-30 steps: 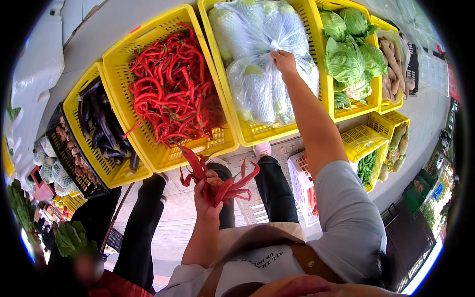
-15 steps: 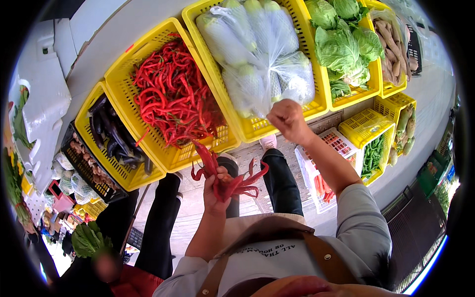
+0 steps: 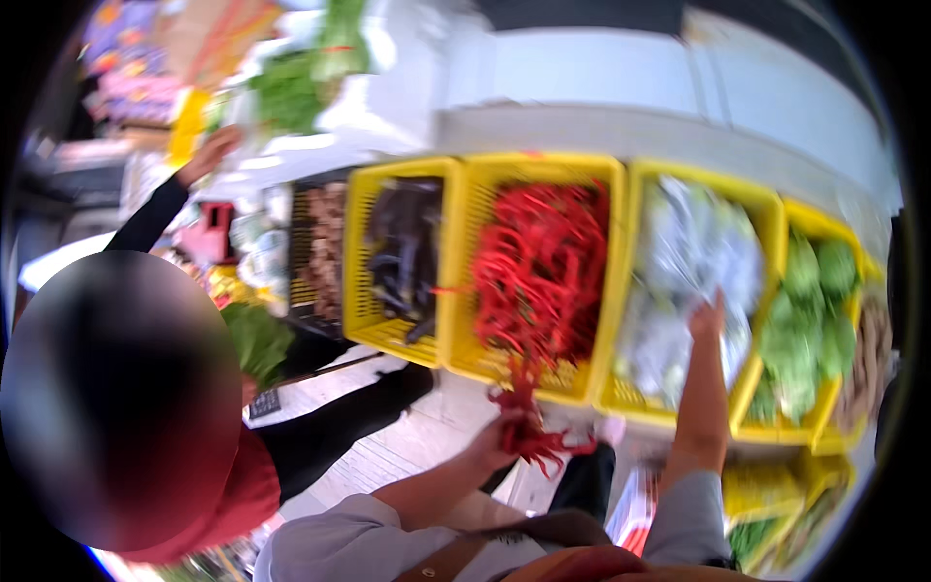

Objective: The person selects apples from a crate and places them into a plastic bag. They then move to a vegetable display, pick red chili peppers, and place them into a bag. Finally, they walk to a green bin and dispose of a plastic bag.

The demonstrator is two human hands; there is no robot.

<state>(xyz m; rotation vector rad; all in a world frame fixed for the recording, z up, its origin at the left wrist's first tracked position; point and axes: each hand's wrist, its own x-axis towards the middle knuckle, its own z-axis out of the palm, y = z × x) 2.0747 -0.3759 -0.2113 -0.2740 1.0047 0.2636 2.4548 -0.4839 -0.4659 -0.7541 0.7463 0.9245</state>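
My left hand (image 3: 497, 441) is wrapped round a bunch of long red chili peppers (image 3: 535, 432), just in front of a yellow crate (image 3: 572, 390) heaped with the same chilies. My right hand (image 3: 708, 318) is over the clear plastic bag (image 3: 679, 233) of pale, long vegetables in the crate to the right. Motion blurs its fingers; whether they grip the plastic I cannot tell. Left of the chilies stands a yellow crate of dark purple eggplants (image 3: 400, 247). To the right of the bag are green cabbages (image 3: 800, 335) in another yellow crate.
Close on my left is a person in a red garment (image 3: 254, 485), one hand (image 3: 213, 155) stretched out, with leafy greens (image 3: 257, 339) beside them. A black crate of brown produce (image 3: 320, 242) ends the row on that side. More yellow crates (image 3: 766, 495) sit low on the right.
My view has swung left, bringing the other person and their outstretched hand into sight. My left hand still holds the chilies. My right hand now appears farther over the bag.
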